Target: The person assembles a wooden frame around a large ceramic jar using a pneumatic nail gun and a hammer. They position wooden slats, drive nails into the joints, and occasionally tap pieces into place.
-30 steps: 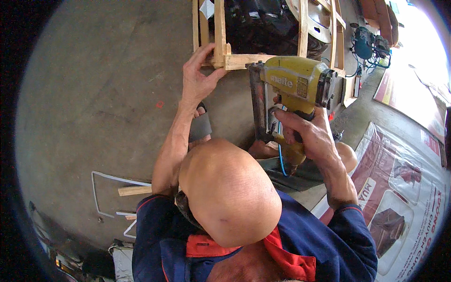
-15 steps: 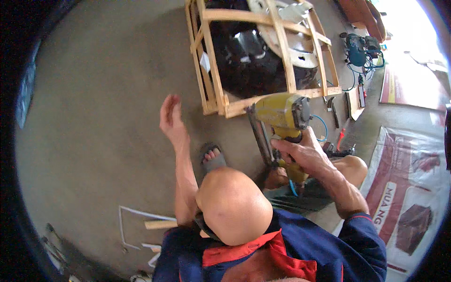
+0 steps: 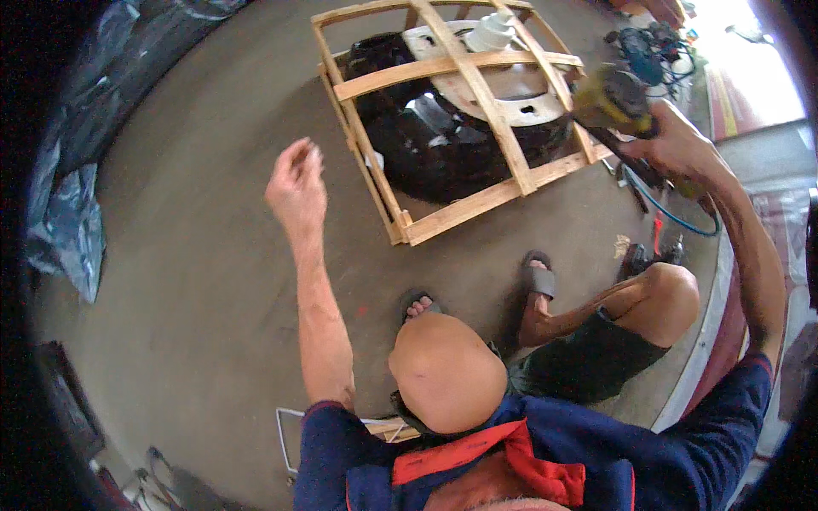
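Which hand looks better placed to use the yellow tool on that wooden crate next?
Probably the right hand: it grips the yellow tool, seen at the right edge of the wooden crate. The left hand appears empty, out to the crate's left.

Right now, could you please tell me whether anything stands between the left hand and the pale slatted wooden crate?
Nothing visible does; in this view, bare grey floor shows between the left hand and the slatted wooden crate.
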A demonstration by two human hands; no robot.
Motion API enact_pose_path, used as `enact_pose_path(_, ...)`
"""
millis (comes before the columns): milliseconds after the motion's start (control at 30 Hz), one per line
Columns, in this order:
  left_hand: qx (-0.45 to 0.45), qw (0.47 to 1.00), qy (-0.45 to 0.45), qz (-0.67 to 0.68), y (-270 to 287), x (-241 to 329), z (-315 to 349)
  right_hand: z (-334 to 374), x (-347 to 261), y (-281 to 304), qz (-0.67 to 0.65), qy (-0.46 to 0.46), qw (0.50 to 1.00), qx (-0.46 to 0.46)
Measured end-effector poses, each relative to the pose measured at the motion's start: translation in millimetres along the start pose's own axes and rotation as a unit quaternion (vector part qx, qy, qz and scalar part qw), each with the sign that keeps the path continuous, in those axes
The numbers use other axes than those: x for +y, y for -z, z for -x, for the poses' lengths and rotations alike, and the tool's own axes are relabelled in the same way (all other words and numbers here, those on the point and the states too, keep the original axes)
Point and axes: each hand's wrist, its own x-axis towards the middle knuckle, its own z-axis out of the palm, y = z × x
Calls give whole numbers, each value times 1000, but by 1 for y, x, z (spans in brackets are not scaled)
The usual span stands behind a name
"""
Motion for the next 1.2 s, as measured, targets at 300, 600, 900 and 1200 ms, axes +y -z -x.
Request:
enact_pose_path(300, -84, 952, 269, 121, -77, -34, -92, -9, 68, -7, -115, -111, 987, 19)
enact_pose_path(600, -34, 934, 296, 198, -105, -50, -81, -38, 125, -27, -238, -81, 966, 54)
enact_pose_path(900, -133, 903, 321, 254, -74, -75, -104, -72, 131, -33, -164, 107, 981, 15)
enact_pose_path(1200, -229, 883, 318, 260, -69, -82, -118, -66, 61, -54, -53, 189, 980, 36)
